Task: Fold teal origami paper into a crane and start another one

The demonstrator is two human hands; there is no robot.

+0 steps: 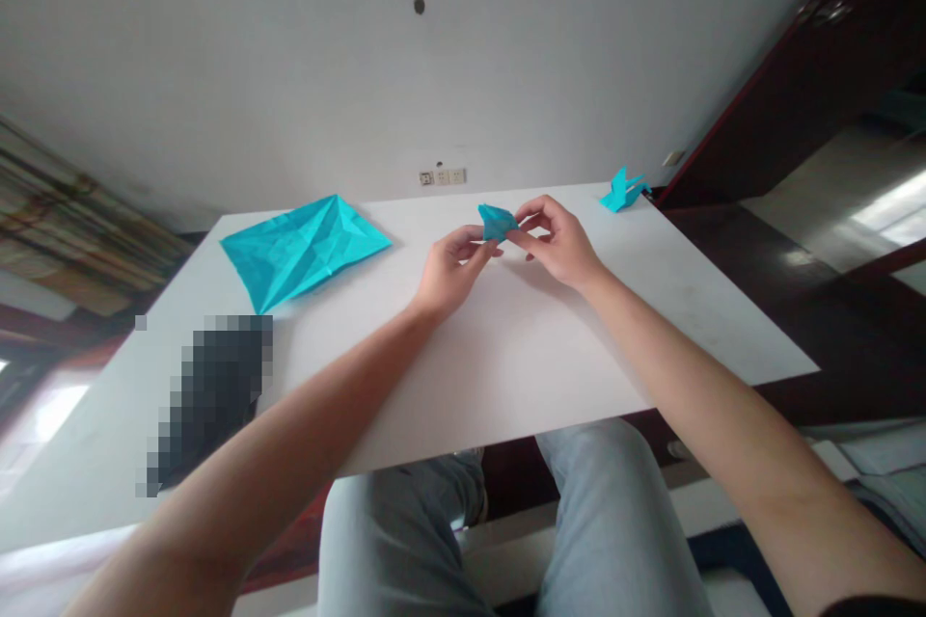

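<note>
A small folded piece of turquoise paper is pinched between both my hands above the far half of the white table. My left hand grips its lower left side with thumb and fingers. My right hand holds its right tip with fingertips. Part of the paper is hidden behind my fingers.
A large creased turquoise sheet lies flat at the table's far left. A finished turquoise paper figure stands at the far right corner. A dark blurred object rests near the left front edge. My knees show below the table's near edge.
</note>
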